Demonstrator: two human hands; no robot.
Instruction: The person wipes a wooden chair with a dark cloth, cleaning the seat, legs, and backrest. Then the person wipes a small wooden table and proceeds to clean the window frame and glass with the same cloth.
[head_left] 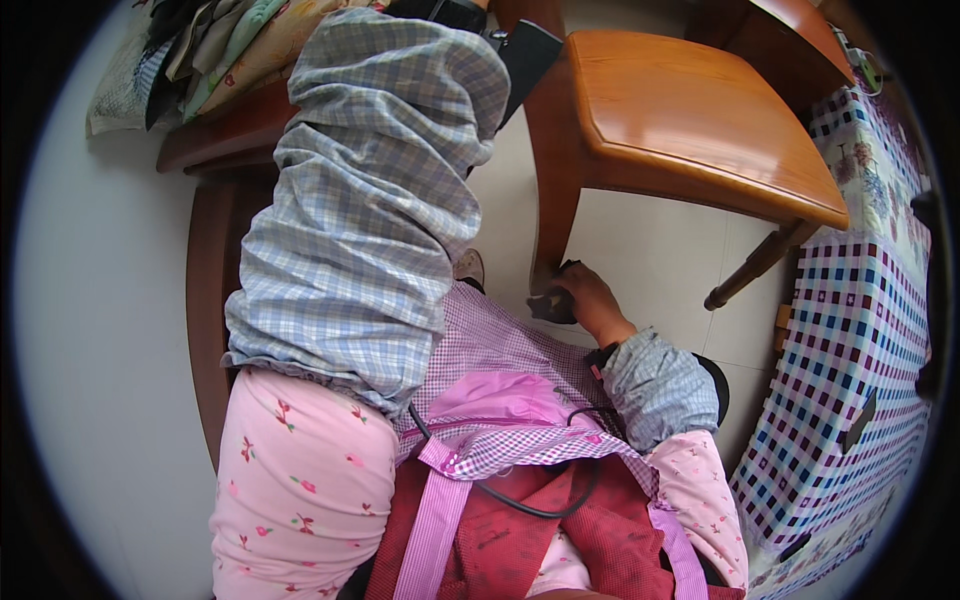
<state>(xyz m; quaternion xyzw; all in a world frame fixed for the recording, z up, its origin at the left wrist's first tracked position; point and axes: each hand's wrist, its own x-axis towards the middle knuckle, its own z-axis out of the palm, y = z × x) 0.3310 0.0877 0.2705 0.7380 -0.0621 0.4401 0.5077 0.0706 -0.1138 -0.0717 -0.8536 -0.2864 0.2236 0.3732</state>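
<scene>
My right hand (597, 305) is low down by the foot of a wooden chair (700, 120). Its fingers are closed round a dark, crumpled cloth (553, 305), which is pressed against the bottom of the chair's near leg (555, 225). My left arm, in a plaid oversleeve (360, 200), stretches far forward past the chair's left side. A black band (440, 12) circles that wrist at the top edge, and the hand itself lies beyond the picture. A dark flat piece (530, 62) juts out beside the wrist.
At the far left, folded clothes and cloths (240, 50) are piled on a brown wooden seat (215, 130). A table with a checked cloth (840, 330) stands on the right. My pink checked apron (520, 340) hangs over my lap, with a black cord (540, 510) across it.
</scene>
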